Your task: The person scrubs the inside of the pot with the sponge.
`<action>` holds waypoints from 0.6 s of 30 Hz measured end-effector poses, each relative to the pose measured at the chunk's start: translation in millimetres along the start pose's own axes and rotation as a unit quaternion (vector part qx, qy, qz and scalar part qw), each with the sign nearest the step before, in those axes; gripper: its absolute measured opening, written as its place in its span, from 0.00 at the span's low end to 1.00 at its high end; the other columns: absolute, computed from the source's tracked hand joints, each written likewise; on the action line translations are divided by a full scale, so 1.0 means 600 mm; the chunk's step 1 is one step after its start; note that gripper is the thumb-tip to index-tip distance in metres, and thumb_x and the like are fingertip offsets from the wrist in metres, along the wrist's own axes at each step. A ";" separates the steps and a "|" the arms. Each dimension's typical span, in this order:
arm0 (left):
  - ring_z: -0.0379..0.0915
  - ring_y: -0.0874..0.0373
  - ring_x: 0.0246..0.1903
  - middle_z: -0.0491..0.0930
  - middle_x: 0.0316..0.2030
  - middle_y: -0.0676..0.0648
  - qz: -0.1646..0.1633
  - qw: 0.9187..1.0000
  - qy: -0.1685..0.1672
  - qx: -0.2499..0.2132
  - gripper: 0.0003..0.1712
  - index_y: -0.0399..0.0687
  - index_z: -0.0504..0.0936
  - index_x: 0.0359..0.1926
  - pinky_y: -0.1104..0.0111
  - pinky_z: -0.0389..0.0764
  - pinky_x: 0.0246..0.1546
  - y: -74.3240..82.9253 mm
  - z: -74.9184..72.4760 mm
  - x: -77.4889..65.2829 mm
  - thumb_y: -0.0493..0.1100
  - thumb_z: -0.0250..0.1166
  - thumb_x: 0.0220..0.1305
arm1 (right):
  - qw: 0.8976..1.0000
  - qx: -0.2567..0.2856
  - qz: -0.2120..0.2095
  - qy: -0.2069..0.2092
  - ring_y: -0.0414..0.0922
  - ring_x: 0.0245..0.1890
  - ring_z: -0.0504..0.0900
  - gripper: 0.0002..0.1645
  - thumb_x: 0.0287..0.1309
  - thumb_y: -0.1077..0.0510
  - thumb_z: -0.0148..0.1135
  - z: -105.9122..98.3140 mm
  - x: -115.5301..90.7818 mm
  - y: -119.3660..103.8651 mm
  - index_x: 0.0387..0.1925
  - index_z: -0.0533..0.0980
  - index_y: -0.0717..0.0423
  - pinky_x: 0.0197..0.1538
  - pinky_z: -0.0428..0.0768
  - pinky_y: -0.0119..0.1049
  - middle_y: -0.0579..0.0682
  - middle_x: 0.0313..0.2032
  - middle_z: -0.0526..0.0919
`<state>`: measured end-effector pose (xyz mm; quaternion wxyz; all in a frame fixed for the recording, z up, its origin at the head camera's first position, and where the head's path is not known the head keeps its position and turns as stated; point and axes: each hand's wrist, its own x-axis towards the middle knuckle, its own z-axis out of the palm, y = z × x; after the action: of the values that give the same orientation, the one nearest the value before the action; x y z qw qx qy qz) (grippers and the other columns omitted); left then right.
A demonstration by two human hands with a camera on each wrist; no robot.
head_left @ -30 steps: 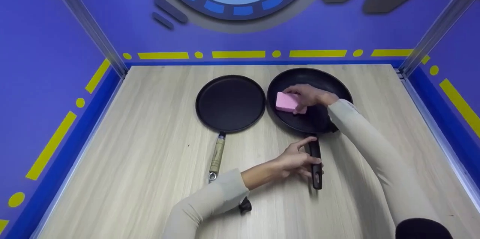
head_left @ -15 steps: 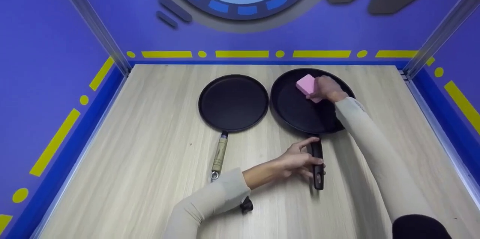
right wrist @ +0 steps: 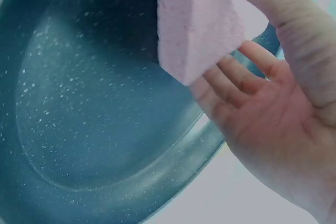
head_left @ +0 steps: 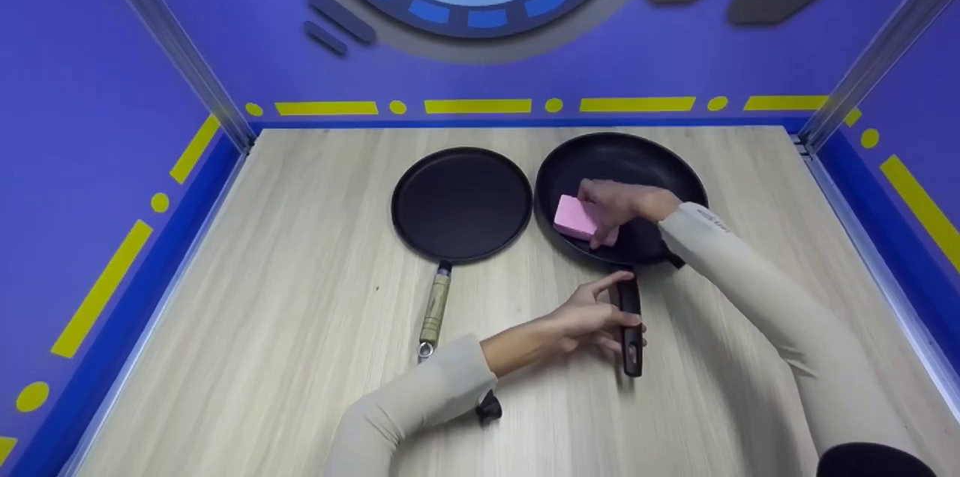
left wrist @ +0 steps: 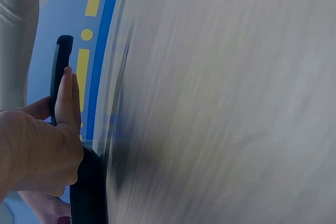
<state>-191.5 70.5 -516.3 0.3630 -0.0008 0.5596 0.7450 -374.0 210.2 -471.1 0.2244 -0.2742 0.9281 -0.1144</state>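
Observation:
A dark, deep frying pan stands at the back right of the table, its black handle pointing toward me. My left hand grips that handle, thumb and fingers on opposite sides; the left wrist view shows the handle between them. Inside the pan, my right hand pinches a pink sponge against the lower left part of the surface. Seen from the right wrist, the thumb is on one side of the sponge and the fingers on the other. Small pale specks dot the pan's inside.
Left of the frying pan lies a flat black crepe pan with a wood-patterned handle, the two rims nearly touching. A small black object shows beneath the left sleeve. Blue panels wall the wooden table at back and sides.
My right hand carried the sponge up and right across the pan, then back down to the lower left. The left hand keeps its grip on the handle.

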 end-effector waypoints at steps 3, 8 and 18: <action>0.88 0.39 0.44 0.88 0.38 0.31 0.001 1.000 0.001 0.000 0.43 0.60 0.70 0.72 0.56 0.92 0.37 0.001 -0.001 0.001 0.23 0.66 0.60 | 1.000 0.006 -0.014 -0.012 0.52 0.50 0.76 0.45 0.42 0.46 0.86 -0.005 -0.005 0.003 0.55 0.71 0.62 0.58 0.80 0.50 0.59 0.51 0.79; 0.88 0.38 0.44 0.88 0.37 0.34 -0.002 1.000 0.002 -0.007 0.44 0.59 0.70 0.73 0.55 0.92 0.36 0.000 0.000 -0.001 0.23 0.66 0.60 | 0.999 0.035 -0.039 0.004 0.55 0.52 0.79 0.44 0.44 0.47 0.84 0.003 -0.007 0.021 0.58 0.73 0.63 0.60 0.81 0.52 0.62 0.52 0.81; 0.87 0.35 0.44 0.87 0.39 0.30 0.005 1.000 0.002 0.004 0.44 0.59 0.70 0.73 0.56 0.92 0.34 -0.001 0.000 -0.003 0.23 0.67 0.60 | 0.992 -0.019 0.066 0.108 0.62 0.52 0.77 0.49 0.45 0.48 0.83 -0.019 0.002 0.070 0.61 0.70 0.69 0.60 0.80 0.59 0.69 0.54 0.78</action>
<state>-190.0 69.9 -516.0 0.3586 0.0022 0.5634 0.7443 -399.6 245.1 -475.8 0.1245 -0.2030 0.9649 -0.1107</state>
